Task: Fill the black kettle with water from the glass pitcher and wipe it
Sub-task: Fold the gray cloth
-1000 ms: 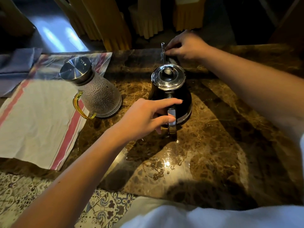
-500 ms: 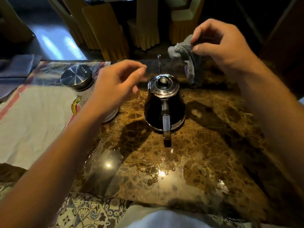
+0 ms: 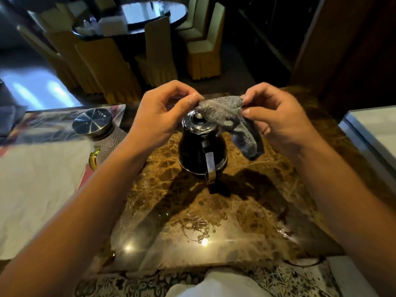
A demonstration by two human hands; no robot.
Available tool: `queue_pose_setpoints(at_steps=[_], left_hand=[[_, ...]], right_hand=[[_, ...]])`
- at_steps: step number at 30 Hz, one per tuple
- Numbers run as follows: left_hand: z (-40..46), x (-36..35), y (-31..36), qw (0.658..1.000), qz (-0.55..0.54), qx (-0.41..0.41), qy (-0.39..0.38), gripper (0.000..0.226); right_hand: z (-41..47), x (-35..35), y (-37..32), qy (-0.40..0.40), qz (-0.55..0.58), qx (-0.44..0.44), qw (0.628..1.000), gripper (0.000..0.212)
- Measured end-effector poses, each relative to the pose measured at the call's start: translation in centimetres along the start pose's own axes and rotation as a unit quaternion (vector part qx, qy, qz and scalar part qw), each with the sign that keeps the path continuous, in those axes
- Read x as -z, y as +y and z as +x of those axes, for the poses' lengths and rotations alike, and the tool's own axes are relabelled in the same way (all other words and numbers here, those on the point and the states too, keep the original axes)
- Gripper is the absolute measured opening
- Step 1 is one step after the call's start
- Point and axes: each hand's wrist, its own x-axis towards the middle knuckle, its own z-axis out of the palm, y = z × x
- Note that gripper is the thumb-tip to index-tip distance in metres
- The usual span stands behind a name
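Note:
The black kettle [image 3: 200, 150] stands on the brown marble counter [image 3: 192, 221], its steel lid on and its handle turned toward me. Above the lid I hold a small grey cloth [image 3: 230, 118] stretched between both hands. My left hand [image 3: 165, 113] pinches its left end. My right hand [image 3: 272, 115] pinches its right end, and a loose tail of cloth hangs down beside the kettle. The glass pitcher [image 3: 107, 136] with a steel lid and yellow handle stands to the left, partly hidden behind my left forearm.
A white towel with red stripes [image 3: 36, 185] covers the counter's left side under the pitcher. A pale box edge [image 3: 372, 133] sits at the right. Water glistens on the marble near me. Covered chairs [image 3: 158, 50] and a round table stand beyond the counter.
My right hand lifted the grey cloth from behind the kettle and brought it over the lid. My left hand left the kettle handle, rose and took the cloth's other end.

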Motion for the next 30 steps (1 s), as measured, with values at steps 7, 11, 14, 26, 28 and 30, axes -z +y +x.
queue_pose_setpoints(at_steps=[7,11,14,26,28,30], left_hand=[[-1.3,-0.5,1.6,0.997,0.002,-0.064,-0.036,0.012],[-2.1,-1.8,2.7,0.989,0.02,-0.1,-0.104,0.006],[-2.4,-3.0,3.8,0.984,0.011,-0.12,-0.129,0.006],[-0.3,-8.9,4.7,0.956,0.052,0.002,-0.29,0.045],[0.9,-10.9,4.6,0.944,0.083,0.002,-0.319,0.037],[2.3,-13.1,4.7,0.945,0.075,0.002,-0.32,0.032]], right_hand=[[-4.7,-2.5,-1.0,0.047,-0.2,-0.029,0.978,0.011],[-7.4,-4.3,-1.3,-0.031,-0.264,-0.031,0.963,0.021],[-9.1,-4.9,-0.9,-0.035,-0.268,-0.031,0.962,0.03],[-10.5,3.8,-1.2,0.091,-0.187,0.033,0.978,0.015],[-10.3,6.8,-1.1,0.08,-0.212,0.03,0.974,0.015],[-10.1,10.1,-0.5,0.042,-0.242,0.015,0.969,0.018]])
